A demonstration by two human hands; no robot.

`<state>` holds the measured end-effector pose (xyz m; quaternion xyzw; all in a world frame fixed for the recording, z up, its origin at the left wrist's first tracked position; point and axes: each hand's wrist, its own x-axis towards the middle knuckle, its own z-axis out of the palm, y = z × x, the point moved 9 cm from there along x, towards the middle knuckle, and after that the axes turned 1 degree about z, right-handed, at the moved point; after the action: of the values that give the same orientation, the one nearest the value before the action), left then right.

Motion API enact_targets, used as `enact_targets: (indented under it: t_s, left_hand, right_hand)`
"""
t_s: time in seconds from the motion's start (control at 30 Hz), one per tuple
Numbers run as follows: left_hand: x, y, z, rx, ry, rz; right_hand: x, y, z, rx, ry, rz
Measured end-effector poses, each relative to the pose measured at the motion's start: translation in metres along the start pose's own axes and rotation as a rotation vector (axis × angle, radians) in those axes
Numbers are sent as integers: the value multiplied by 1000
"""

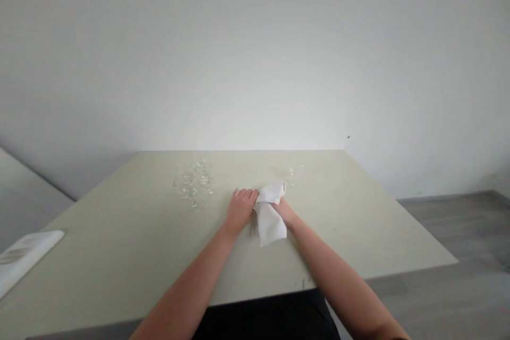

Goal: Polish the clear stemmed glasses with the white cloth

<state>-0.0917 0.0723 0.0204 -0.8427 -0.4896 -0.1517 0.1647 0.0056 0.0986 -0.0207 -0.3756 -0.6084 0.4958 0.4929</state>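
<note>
Over the middle of the table, a folded white cloth point(270, 222) drapes from my right hand point(283, 209), which is closed on it; most of those fingers are covered by the fabric. My left hand point(240, 209) is right beside the cloth, its fingers curled and touching the cloth's left edge. Whatever sits inside the left fingers is hidden. Beyond and to the left of my hands lies a cluster of small clear, shiny pieces point(193, 183), too fine to name. A smaller group of similar clear pieces point(294, 172) rests behind my right hand.
The pale table point(131, 255) reaches back to a plain wall point(255, 53). A white tray-like object point(34, 249) with light-coloured items on it stands at the left edge. Grey flooring point(450, 234) shows on the right.
</note>
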Motion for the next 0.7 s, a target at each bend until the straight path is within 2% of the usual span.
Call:
enact_targets:
  t_s: [0.17, 0.23, 0.37, 0.47, 0.57, 0.63, 0.7]
  left_hand:
    - [1, -13, 14, -102, -99, -89]
    - [1, -16, 17, -137, -104, -119]
    - [0, -18, 16, -163, -40, -141]
    - [-2, -16, 9, -163, 29, -111]
    - [-3, -6, 4, -125, 42, -17]
    - [-3, -4, 2, -107, 41, 5]
    - [-2, -7, 2, -114, 28, -24]
  right_hand:
    - [-11, -39, 15, -180, -105, -302]
    - [-14, -47, 19, -194, -119, -357]
    - [-11, -46, 19, -156, -93, -323]
    - [-4, -27, 13, -62, -79, -159]
    - [-1, -9, 4, 17, -26, 5]
    - [-1, -12, 2, -22, -35, -25]
    - [-5, -27, 8, -153, -100, -173]
